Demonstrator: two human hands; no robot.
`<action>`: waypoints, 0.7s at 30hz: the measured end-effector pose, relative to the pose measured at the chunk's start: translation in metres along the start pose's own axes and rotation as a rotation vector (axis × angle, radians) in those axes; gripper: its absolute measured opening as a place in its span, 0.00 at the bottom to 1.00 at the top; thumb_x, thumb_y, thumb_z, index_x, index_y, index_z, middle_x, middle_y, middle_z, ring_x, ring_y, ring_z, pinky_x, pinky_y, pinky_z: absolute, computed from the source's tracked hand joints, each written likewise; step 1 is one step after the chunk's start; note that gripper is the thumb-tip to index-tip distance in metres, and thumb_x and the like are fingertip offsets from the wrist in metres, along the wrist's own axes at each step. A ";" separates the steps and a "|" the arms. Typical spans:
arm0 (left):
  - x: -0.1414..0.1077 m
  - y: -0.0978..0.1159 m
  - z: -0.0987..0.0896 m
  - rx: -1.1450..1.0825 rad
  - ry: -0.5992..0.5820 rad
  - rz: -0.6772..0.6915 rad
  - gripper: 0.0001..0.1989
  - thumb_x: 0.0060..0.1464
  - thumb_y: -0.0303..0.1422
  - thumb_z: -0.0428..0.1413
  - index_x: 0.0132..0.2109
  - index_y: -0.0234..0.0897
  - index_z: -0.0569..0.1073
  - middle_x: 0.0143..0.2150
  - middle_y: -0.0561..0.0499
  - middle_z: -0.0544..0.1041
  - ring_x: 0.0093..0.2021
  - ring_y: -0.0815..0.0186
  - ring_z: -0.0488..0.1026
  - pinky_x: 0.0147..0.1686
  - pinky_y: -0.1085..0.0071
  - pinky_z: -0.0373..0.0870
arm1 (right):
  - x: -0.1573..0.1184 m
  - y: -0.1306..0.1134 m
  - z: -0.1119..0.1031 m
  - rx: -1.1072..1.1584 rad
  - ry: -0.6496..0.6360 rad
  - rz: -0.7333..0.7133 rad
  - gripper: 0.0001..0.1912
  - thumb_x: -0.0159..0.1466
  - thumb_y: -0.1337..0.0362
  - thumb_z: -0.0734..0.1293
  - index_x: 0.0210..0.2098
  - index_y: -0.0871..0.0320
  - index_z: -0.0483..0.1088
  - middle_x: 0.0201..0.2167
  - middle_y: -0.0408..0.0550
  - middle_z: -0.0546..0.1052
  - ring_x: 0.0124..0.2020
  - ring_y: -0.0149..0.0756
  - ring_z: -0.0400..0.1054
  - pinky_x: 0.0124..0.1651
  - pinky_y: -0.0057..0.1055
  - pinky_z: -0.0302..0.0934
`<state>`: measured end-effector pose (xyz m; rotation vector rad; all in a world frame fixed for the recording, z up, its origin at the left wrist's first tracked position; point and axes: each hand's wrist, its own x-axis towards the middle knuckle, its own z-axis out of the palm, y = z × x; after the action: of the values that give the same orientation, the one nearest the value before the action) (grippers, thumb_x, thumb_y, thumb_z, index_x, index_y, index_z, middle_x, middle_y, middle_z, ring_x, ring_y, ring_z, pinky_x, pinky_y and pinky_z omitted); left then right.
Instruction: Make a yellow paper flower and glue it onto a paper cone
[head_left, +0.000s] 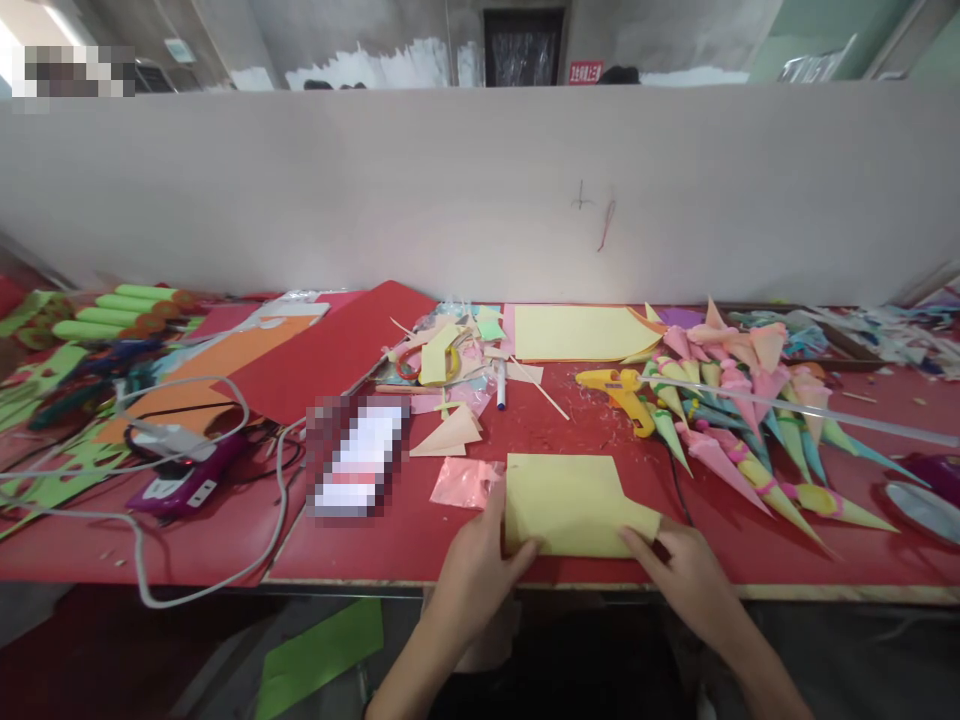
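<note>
A yellow sheet of paper (566, 505) lies at the table's front edge, with a narrower flap sticking out on its right. My left hand (487, 550) grips its left edge, thumb on top. At the right flap, my right hand (667, 555) pinches the paper between thumb and fingers. Just left of the sheet is a shiny pink wrapper (459, 482), partly behind my left fingers. Peach paper pieces (450, 432) lie above the wrapper. A yellow glue gun (622, 393) rests beyond the sheet to the right.
Paper cones (724, 460) are heaped on the right. A blurred phone (364, 455), white cable (141, 560) and purple power strip (180, 485) lie left. Further back are red paper (337, 345), scraps and scissors (409, 365), and stacked yellow sheets (574, 333) before a grey partition (450, 190).
</note>
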<state>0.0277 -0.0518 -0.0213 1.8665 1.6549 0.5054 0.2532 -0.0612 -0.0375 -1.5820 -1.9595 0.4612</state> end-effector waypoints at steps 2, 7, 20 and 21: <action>0.002 0.001 0.001 0.003 0.024 -0.026 0.33 0.50 0.36 0.50 0.61 0.37 0.45 0.34 0.50 0.74 0.33 0.62 0.71 0.30 0.70 0.65 | 0.001 0.000 0.007 -0.118 0.111 0.023 0.23 0.61 0.52 0.53 0.16 0.58 0.62 0.15 0.46 0.68 0.19 0.33 0.63 0.24 0.26 0.56; 0.004 0.004 0.004 0.175 0.076 0.012 0.25 0.52 0.35 0.48 0.58 0.44 0.53 0.38 0.51 0.73 0.37 0.64 0.70 0.34 0.71 0.64 | 0.002 0.000 0.019 -0.341 0.241 0.073 0.24 0.62 0.50 0.51 0.17 0.57 0.59 0.15 0.44 0.65 0.20 0.33 0.61 0.25 0.26 0.52; 0.009 0.015 -0.001 0.347 -0.007 -0.035 0.13 0.53 0.27 0.45 0.42 0.45 0.69 0.34 0.52 0.74 0.35 0.65 0.70 0.30 0.74 0.60 | 0.013 -0.004 0.022 -0.517 0.160 0.147 0.23 0.61 0.52 0.53 0.18 0.58 0.64 0.15 0.46 0.70 0.20 0.33 0.63 0.26 0.26 0.47; 0.009 0.015 -0.001 0.362 -0.017 -0.036 0.13 0.53 0.27 0.45 0.42 0.46 0.69 0.34 0.52 0.74 0.35 0.65 0.70 0.29 0.74 0.60 | 0.014 -0.004 0.022 -0.529 0.154 0.157 0.23 0.61 0.52 0.54 0.18 0.58 0.64 0.15 0.46 0.70 0.20 0.33 0.63 0.25 0.26 0.47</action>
<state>0.0402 -0.0432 -0.0115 2.0805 1.8604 0.1809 0.2344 -0.0468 -0.0487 -2.0323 -1.9430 -0.1386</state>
